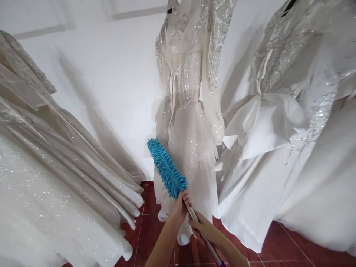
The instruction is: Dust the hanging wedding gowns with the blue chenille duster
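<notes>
A blue chenille duster (167,168) is held up in front of a white sequined gown (191,129) in the middle of the head view. Its fluffy head points up and to the left. My left hand (180,204) is closed round the handle just below the fluffy head. Lower down, my right hand (204,227) wraps round the same metal handle (191,212). The duster's head overlaps the gown's skirt; whether it touches the fabric I cannot tell.
Sparkling white gowns (55,178) spread across the left side. A gown with a large satin bow (267,115) stands at the right, beside another pale skirt (325,193). Behind them is a white wall (119,74); below lies a red tiled floor (151,230).
</notes>
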Tool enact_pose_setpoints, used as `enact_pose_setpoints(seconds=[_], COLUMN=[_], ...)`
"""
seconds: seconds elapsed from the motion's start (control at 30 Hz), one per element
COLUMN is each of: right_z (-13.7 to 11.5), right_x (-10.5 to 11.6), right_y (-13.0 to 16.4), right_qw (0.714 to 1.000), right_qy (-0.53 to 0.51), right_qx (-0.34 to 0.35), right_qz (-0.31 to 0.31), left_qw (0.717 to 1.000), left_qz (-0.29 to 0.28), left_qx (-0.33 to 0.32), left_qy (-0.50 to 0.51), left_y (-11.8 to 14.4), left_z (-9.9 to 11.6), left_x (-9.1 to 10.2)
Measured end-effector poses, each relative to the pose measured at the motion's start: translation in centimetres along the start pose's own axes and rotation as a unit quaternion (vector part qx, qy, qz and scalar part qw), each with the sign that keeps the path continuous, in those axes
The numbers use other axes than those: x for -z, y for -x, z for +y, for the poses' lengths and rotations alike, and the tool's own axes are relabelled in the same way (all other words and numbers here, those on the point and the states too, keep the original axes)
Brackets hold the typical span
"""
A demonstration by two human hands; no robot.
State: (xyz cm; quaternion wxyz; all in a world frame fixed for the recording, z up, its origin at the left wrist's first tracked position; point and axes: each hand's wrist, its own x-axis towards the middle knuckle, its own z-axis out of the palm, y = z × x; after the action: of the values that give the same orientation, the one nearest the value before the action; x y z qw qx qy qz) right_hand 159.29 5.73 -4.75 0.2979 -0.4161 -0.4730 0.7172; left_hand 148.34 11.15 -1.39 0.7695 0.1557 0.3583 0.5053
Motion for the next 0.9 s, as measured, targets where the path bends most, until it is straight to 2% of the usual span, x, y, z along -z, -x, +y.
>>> enact_pose_setpoints(seconds=[0.07,0.13,0.23,0.33,0.57,0.67,0.8,0.9], right_z=[-1.0,-2.2,-3.6,-4.1,-3.3,-3.8,-5.5,-6.9], right_x=[0.5,1.4,3.5,6.7,18.0,22.5,25.9,27.0], right_y=[1.5,3.0,5.2,7.3,11.7,12.8,12.8,11.5], right_qw=[1.0,0.999,0.996,0.993,0.981,0.979,0.979,0.978], right_qy=[0.02,0.041,0.06,0.045,-0.007,-0.03,-0.081,-0.109], right_qx=[0.012,0.03,0.06,0.094,0.125,0.127,0.12,0.104], right_qz=[-0.01,-0.013,0.012,0.049,0.145,0.154,0.144,0.141], left_qw=[0.999,0.996,0.984,0.968,0.948,0.947,0.962,0.977], left_qz=[-0.005,-0.036,-0.092,-0.134,-0.192,-0.198,-0.163,-0.122], left_qx=[-0.042,-0.072,-0.094,-0.107,-0.081,-0.078,-0.064,-0.043], left_qy=[-0.016,-0.047,-0.119,-0.185,-0.242,-0.24,-0.211,-0.168], left_y=[1.1,2.3,3.5,3.2,-1.6,-4.1,-7.7,-10.4], left_z=[-0.3,-0.4,-1.0,-2.7,-10.2,-12.8,-14.5,-14.3], left_x=[-1.2,-3.2,-7.1,-11.7,-22.3,-26.0,-29.2,-30.0])
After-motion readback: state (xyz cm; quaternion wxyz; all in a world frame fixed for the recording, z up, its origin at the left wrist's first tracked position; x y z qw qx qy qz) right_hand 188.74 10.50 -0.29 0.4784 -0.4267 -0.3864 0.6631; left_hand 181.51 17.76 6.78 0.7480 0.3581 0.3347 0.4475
